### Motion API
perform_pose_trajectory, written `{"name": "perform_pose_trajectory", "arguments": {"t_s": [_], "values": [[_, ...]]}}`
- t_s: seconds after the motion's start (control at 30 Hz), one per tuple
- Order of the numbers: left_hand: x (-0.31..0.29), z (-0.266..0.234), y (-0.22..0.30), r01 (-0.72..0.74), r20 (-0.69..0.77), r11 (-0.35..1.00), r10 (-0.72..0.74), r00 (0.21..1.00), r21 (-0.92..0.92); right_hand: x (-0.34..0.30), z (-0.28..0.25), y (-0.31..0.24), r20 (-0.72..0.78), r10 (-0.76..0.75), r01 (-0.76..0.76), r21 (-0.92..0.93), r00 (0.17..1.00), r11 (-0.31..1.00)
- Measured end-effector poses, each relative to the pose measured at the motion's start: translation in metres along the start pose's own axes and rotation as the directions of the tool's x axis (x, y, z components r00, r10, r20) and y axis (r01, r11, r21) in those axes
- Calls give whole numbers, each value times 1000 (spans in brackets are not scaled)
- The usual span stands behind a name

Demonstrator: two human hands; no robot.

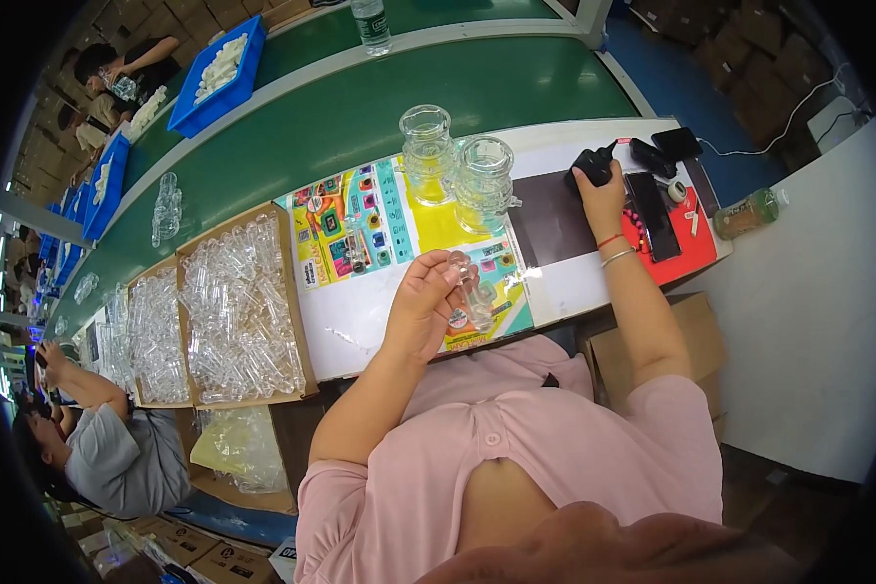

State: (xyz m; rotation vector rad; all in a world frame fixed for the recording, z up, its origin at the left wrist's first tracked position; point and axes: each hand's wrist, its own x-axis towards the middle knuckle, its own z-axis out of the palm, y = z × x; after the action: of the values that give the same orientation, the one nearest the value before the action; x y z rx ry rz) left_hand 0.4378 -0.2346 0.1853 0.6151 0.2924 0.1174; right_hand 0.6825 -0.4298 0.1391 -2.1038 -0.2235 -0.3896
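Note:
My left hand is closed around a clear glass-like tube piece with a rounded end, held above the near edge of the table. At the right, my right hand is wrapped around a black handheld tool with a short pointed tip; its exact kind I cannot make out. Between the hands and farther back stand two clear ribbed vessels, one behind and the other nearer. Both are upright and apart from my hands.
Left of my hands, a cardboard tray holds many clear tube pieces. A phone lies on a red sheet at the right, near a plastic bottle. A green conveyor carries a blue bin. Another person sits at the left.

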Motion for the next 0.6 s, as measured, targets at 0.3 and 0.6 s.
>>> {"name": "perform_pose_trajectory", "arguments": {"t_s": [0.3, 0.6], "values": [[15, 5, -5, 69, 10, 996, -68, 998, -52, -15, -30, -28, -356, -387, 499, 316, 851, 807], [25, 15, -30, 142, 185, 990, -139, 973, -1, -127, -26, -80, 563, -391, -188, 713, 729, 676]]}}
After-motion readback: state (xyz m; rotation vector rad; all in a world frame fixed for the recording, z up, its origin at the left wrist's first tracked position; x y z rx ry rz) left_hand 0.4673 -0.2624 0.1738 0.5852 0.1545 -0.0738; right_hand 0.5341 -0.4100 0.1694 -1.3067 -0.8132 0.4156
